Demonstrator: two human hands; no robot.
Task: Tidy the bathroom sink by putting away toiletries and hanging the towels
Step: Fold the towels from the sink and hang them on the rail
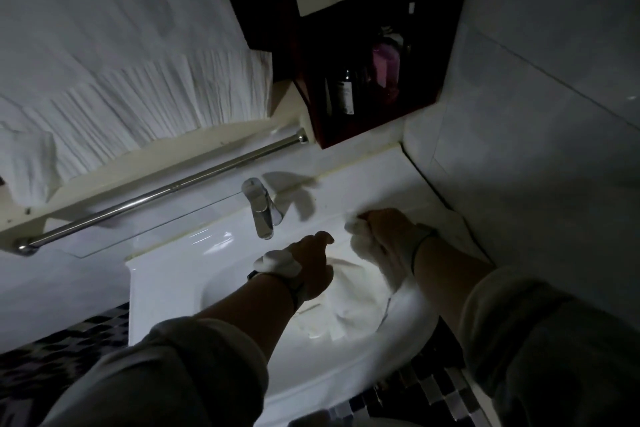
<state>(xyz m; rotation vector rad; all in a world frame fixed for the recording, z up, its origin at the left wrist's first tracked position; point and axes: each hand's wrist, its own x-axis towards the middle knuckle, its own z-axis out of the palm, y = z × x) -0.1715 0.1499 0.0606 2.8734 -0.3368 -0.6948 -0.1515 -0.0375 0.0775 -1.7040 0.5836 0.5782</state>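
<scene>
A white towel (349, 302) lies crumpled in the basin of the white sink (166, 274). My right hand (384, 232) is closed on the towel's upper edge at the basin's right rim. My left hand (311, 263) is over the basin, fingers curled on the towel's left part, just below the chrome tap (261, 208). Above the sink runs a bare chrome towel rail (162, 191). A large white cloth (131, 80) hangs on the wall over the rail. The scene is dim.
A dark red open wall cabinet (374, 87) at the back right holds a dark bottle (346, 94) and a pink item (386, 59). A glass shelf (138, 229) sits under the rail. Tiled wall stands close on the right; checkered floor shows below.
</scene>
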